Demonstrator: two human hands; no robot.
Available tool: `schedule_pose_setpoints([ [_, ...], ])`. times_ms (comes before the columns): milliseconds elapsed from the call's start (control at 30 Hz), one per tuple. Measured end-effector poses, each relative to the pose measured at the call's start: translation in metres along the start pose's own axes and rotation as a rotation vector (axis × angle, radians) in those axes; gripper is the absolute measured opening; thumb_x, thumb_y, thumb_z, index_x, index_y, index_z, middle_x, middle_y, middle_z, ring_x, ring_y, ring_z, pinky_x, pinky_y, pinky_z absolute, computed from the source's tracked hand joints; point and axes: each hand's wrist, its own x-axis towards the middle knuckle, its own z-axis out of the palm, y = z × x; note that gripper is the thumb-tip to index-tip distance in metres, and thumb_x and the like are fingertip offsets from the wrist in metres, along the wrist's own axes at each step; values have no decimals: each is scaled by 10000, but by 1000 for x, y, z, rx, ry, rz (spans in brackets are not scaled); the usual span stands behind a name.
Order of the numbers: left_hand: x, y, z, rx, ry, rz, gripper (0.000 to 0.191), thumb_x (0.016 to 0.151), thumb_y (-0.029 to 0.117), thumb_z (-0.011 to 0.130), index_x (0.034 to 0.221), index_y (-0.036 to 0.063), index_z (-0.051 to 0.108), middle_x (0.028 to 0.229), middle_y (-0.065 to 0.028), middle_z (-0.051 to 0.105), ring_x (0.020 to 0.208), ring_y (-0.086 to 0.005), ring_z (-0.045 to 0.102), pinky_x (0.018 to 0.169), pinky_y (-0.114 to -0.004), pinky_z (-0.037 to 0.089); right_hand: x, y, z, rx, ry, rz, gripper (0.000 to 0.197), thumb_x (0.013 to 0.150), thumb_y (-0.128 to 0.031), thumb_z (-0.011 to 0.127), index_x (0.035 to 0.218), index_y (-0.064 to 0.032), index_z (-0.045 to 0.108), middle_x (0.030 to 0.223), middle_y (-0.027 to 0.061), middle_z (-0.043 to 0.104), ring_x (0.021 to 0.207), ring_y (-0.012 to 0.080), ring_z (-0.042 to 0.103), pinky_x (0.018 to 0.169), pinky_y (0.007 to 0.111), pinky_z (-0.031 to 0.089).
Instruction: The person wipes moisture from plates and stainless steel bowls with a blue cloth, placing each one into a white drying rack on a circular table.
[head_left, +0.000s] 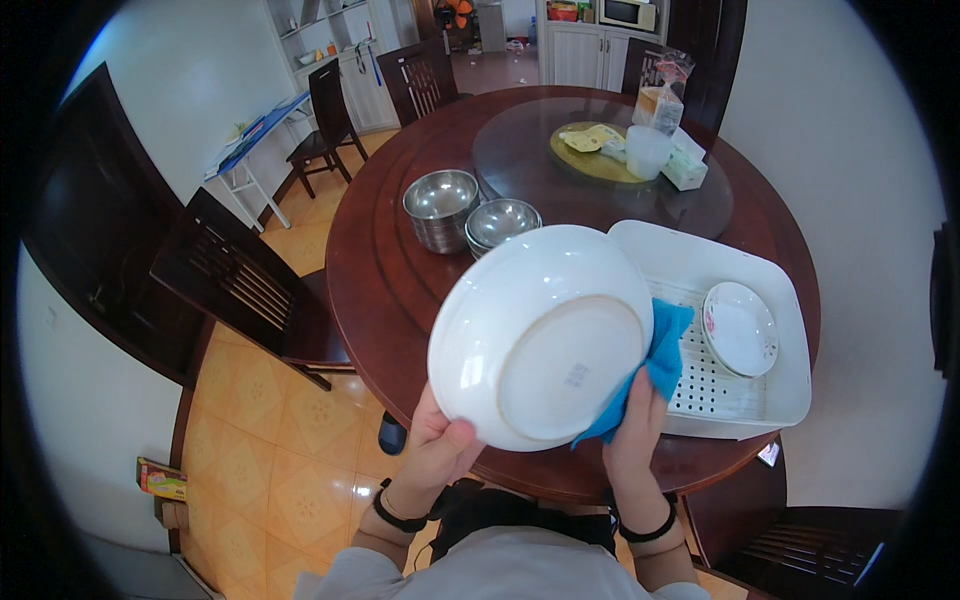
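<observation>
A large white ceramic dish (480, 337) is tilted up in front of me, its underside and foot ring facing me. My left hand (442, 442) grips its lower left rim, thumb on the underside. On the other side, my right hand (637, 420) holds a blue cloth (667, 352) against the dish's right edge. Part of the cloth and some right fingers are hidden behind the dish. Just right of the cloth stands a white plastic drain basket (787, 330) with a perforated bottom. Inside it lies a small white plate with a floral pattern (741, 330).
Stacked stainless steel bowls (442, 214) and a shorter stack (502, 221) stand behind the dish on the round wooden table (375, 300). A glass turntable (517, 165) bears a plastic cup (648, 154), a tissue pack (684, 166) and bagged bread (658, 109). Wooden chairs (247, 292) surround the table.
</observation>
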Motion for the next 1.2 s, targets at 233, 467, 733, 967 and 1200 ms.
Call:
schedule_pose_setpoints([
  [233,-3,2,12,117,158,130,794,778,275,640,1338,39,128,1318,-148,342,1183,-267,397,956,-410,372,-29,-15,34,-618,-508,-753,319,755,-81,521,1060,11,519,1127,202,443,992,396,430,897,483,319],
  [467,-30,0,-9,280,77,12,732,784,201,639,1335,52,181,1300,-124,369,1183,-237,391,975,-402,330,-7,-30,41,-563,-651,-699,318,759,-107,527,1069,-38,535,1134,203,466,1039,429,421,881,501,333],
  [733,-28,-4,-3,232,134,90,713,791,215,631,1328,51,191,1306,-122,363,1179,-233,398,966,-395,347,-29,7,18,-466,-580,-412,381,791,-43,483,1156,52,428,1213,283,363,1092,438,383,968,481,260],
  [967,-38,3,-7,336,67,-96,660,766,177,650,1294,31,282,1224,-119,465,1087,-232,488,936,-377,384,-50,13,31,-190,-694,-77,426,664,-227,658,1042,-64,547,1104,140,496,996,352,484,872,414,395],
  [1200,-32,17,-3,738,-180,124,157,796,11,549,949,-25,556,735,-114,607,610,-194,588,566,-264,448,6,-61,43,-719,-816,-790,460,632,-200,663,1054,-62,542,1158,176,462,1044,393,457,885,443,386],
])
